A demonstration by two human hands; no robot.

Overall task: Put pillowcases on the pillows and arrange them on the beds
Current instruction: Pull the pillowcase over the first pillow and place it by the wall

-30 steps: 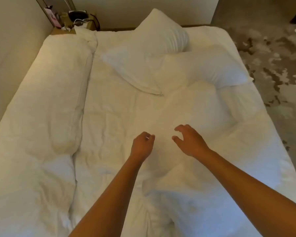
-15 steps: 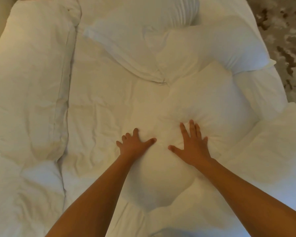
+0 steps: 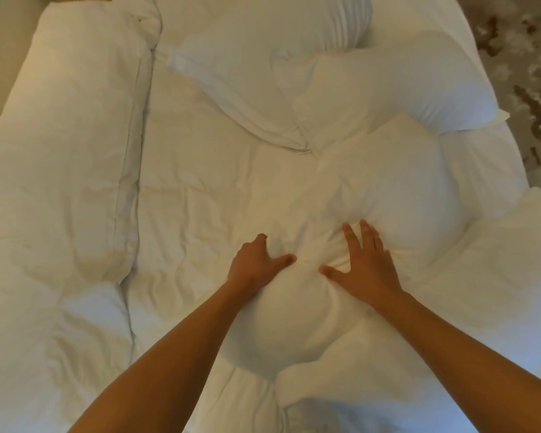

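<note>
White bedding covers almost all the view: a bed with a wrinkled sheet, a folded duvet along its left side, and patterned carpet at the top right. Both hands press on one bare-looking pillow in the middle of the bed. The left hand has its fingers curled into the cloth, pinching a fold, and the right hand lies flat with the fingers spread. I judge that the step is taking hold of this pillow to dress it or to move it. The next move needs a firm grip with both hands and then a lift. I count two other pillows at the head of the bed, overlapping, and perhaps a fourth at the right, but everything white merges there.
</note>
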